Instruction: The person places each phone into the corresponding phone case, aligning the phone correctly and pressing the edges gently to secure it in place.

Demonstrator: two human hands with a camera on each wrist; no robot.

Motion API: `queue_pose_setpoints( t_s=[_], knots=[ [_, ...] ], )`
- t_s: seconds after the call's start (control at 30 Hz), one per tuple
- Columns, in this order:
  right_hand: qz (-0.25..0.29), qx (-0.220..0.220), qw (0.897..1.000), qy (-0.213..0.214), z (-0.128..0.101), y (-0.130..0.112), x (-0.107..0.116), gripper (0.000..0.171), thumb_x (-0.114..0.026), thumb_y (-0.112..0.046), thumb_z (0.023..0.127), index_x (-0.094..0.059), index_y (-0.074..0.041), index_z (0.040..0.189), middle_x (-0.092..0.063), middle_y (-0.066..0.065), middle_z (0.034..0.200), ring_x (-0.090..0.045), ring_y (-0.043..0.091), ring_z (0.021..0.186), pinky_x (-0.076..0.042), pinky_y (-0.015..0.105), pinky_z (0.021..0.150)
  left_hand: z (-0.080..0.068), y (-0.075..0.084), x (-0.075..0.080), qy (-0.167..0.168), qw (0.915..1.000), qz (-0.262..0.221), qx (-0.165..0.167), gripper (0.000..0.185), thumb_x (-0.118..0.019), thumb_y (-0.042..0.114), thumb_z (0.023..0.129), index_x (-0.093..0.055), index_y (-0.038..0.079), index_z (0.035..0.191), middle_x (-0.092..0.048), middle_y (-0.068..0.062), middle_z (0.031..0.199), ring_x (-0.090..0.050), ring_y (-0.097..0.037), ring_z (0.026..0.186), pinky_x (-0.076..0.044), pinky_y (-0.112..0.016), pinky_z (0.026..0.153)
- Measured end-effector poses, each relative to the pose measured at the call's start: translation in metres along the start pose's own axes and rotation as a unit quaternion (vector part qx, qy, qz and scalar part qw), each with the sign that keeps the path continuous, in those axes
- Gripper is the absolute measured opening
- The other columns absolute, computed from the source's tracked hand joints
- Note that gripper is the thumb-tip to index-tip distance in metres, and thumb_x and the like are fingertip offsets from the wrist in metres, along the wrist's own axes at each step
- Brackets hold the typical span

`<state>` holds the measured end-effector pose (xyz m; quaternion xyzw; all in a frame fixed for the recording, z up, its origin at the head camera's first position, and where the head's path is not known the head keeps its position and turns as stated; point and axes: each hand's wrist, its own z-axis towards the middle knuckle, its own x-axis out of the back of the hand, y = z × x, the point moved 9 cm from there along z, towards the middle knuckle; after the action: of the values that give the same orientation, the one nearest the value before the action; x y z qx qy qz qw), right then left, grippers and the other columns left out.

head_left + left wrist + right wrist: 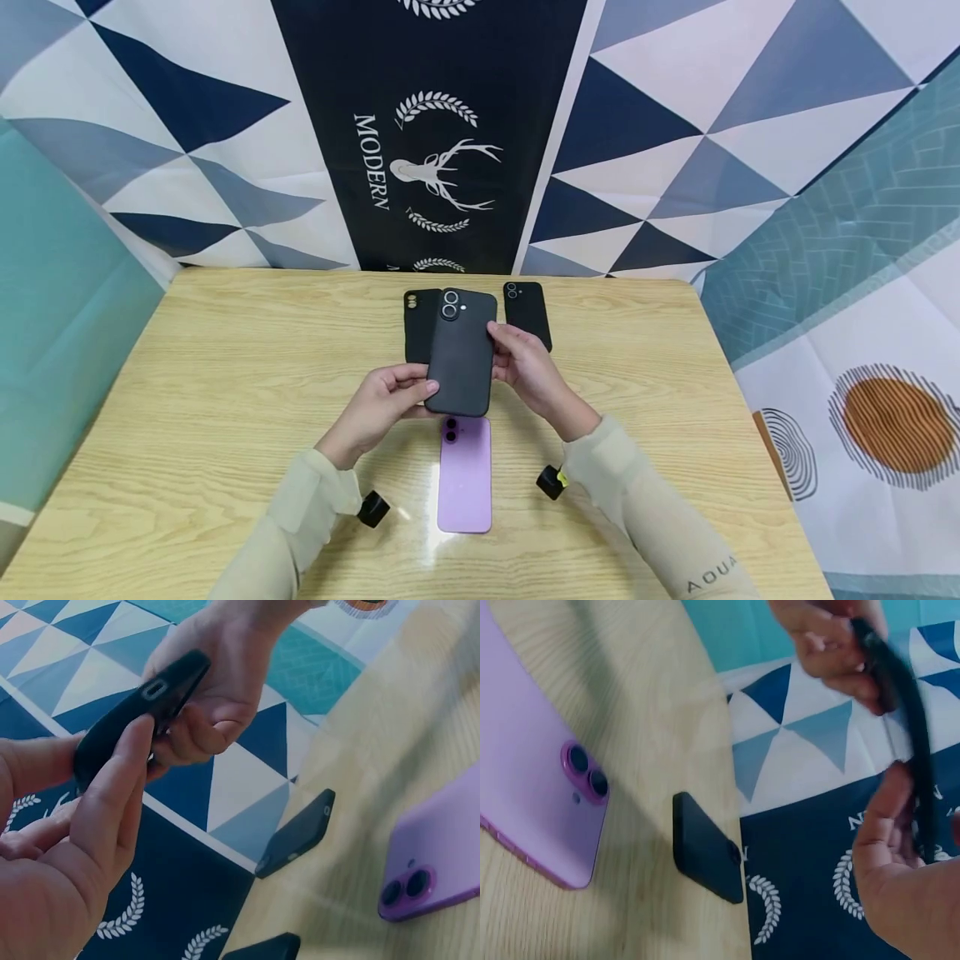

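Note:
Both hands hold a phone in a black case point(461, 354) above the wooden table point(187, 400), its back and camera rings facing up. My left hand point(382, 408) grips its lower left edge, thumb on the back. My right hand point(525, 367) pinches its upper right edge. The left wrist view shows the black-cased phone point(142, 705) edge-on between both hands; in the right wrist view the same phone point(907, 712) is a thin dark strip. A purple phone point(465, 475) lies face down on the table just below the hands.
Two black cases lie at the table's far side, one point(417, 321) behind the held phone, another point(527, 312) to its right. Patterned cloth hangs behind the table point(435, 125) and along both sides.

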<state>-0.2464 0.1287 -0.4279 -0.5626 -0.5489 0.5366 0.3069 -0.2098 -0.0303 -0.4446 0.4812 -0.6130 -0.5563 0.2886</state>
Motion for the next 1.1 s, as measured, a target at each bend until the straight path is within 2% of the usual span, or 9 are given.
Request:
queue_pose_setpoints(
  t_s=[0.07,0.13,0.23,0.3,0.5,0.67,0.83,0.97,1.1],
  knots=[
    [-0.021,-0.011,1.0,-0.006,-0.001,0.002,-0.004,0.014,-0.046,-0.017,0.098,-0.055,-0.007,0.099,-0.059,-0.005,0.075,-0.058,0.006,0.066,-0.052,0.018,0.059,-0.002,-0.001,0.005,0.017,0.9998,-0.002,-0.001,0.041,-0.058,0.004,0.091,-0.046,-0.016,0.125,-0.066,0.003,0.094,-0.067,-0.005,0.079,-0.058,-0.023,0.074],
    [-0.039,-0.019,0.999,-0.008,-0.001,0.004,-0.009,0.018,-0.049,-0.014,0.096,-0.054,0.0,0.107,-0.06,-0.006,0.076,-0.058,0.006,0.068,-0.052,0.017,0.06,-0.003,-0.001,0.009,0.029,0.9996,-0.004,-0.002,0.042,-0.058,0.004,0.091,-0.046,-0.016,0.126,-0.065,0.001,0.098,-0.066,-0.005,0.081,-0.058,-0.022,0.074],
    [-0.055,-0.027,0.998,-0.007,0.001,0.005,-0.015,0.028,-0.049,-0.011,0.095,-0.051,0.007,0.116,-0.062,-0.007,0.078,-0.059,0.005,0.071,-0.053,0.016,0.062,-0.004,-0.001,0.013,0.032,0.9995,-0.005,-0.002,0.043,-0.057,0.004,0.091,-0.045,-0.014,0.128,-0.064,-0.005,0.105,-0.067,-0.006,0.083,-0.058,-0.023,0.076],
    [-0.052,-0.031,0.998,-0.004,0.002,0.006,-0.017,0.03,-0.049,-0.011,0.095,-0.05,0.009,0.118,-0.062,-0.007,0.078,-0.059,0.005,0.071,-0.053,0.016,0.062,-0.004,-0.001,0.014,0.034,0.9994,-0.007,-0.002,0.043,-0.057,0.004,0.092,-0.045,-0.014,0.128,-0.064,-0.006,0.106,-0.067,-0.007,0.083,-0.058,-0.024,0.077],
    [-0.042,-0.038,0.998,0.006,0.005,0.01,-0.022,0.023,-0.049,-0.009,0.095,-0.052,0.006,0.112,-0.061,-0.006,0.075,-0.056,0.005,0.069,-0.051,0.014,0.061,-0.007,0.0,0.019,0.036,0.9993,-0.011,-0.002,0.042,-0.056,0.005,0.092,-0.044,-0.015,0.128,-0.064,-0.002,0.103,-0.067,-0.007,0.084,-0.058,-0.025,0.078],
    [-0.038,-0.041,0.998,0.012,0.007,0.013,-0.022,0.016,-0.05,-0.009,0.095,-0.055,0.003,0.104,-0.06,-0.006,0.073,-0.055,0.004,0.066,-0.049,0.013,0.058,-0.006,-0.002,0.021,0.031,0.9995,-0.001,0.002,0.041,-0.055,0.008,0.093,-0.045,-0.014,0.127,-0.063,-0.005,0.106,-0.068,-0.009,0.083,-0.058,-0.025,0.078],
    [-0.047,-0.041,0.998,0.02,0.01,0.013,-0.014,0.016,-0.049,-0.01,0.095,-0.055,0.003,0.103,-0.06,-0.006,0.073,-0.055,0.004,0.066,-0.048,0.013,0.057,-0.004,-0.006,0.023,0.028,0.9995,0.014,0.012,0.041,-0.053,0.016,0.096,-0.047,-0.01,0.126,-0.062,-0.004,0.103,-0.067,-0.012,0.082,-0.057,-0.034,0.083],
    [-0.038,-0.041,0.998,0.042,0.012,0.009,0.003,0.008,-0.049,-0.01,0.096,-0.055,-0.004,0.094,-0.059,-0.006,0.073,-0.054,0.004,0.065,-0.046,0.014,0.057,-0.005,-0.004,0.035,0.045,0.9982,0.041,0.003,0.041,-0.052,0.023,0.097,-0.05,-0.004,0.127,-0.062,-0.011,0.107,-0.065,-0.016,0.089,-0.057,-0.038,0.085],
    [-0.01,-0.034,0.997,0.064,0.015,0.003,0.024,0.01,-0.047,-0.009,0.097,-0.051,-0.01,0.088,-0.058,-0.007,0.071,-0.054,0.004,0.065,-0.046,0.015,0.057,-0.009,0.0,0.054,0.076,0.9937,0.082,-0.009,0.041,-0.052,0.026,0.097,-0.05,-0.001,0.128,-0.059,-0.02,0.119,-0.064,-0.018,0.098,-0.056,-0.036,0.087]
  ],
)
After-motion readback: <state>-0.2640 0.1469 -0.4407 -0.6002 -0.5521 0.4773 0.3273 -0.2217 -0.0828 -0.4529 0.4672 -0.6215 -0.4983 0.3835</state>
